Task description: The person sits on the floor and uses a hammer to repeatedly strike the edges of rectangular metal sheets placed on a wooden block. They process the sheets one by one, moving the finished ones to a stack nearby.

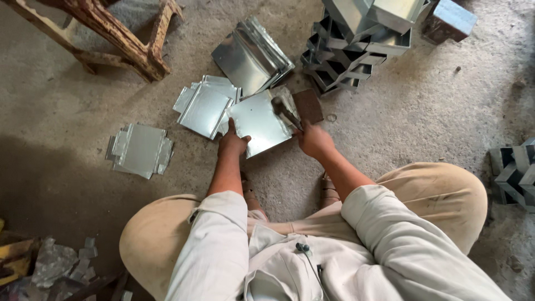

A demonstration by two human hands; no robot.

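My left hand presses down on a flat shiny metal sheet lying on the concrete floor in front of my knees. In my right hand I grip the handle of a hammer, its head resting over the sheet's right edge. A dark rusty metal block sits under or just beside that edge.
Cut metal sheets lie in stacks at left, centre and behind. A pile of folded metal boxes stands at the back right, more boxes at the far right. A worn wooden stool is at top left, and scrap pieces lie at bottom left.
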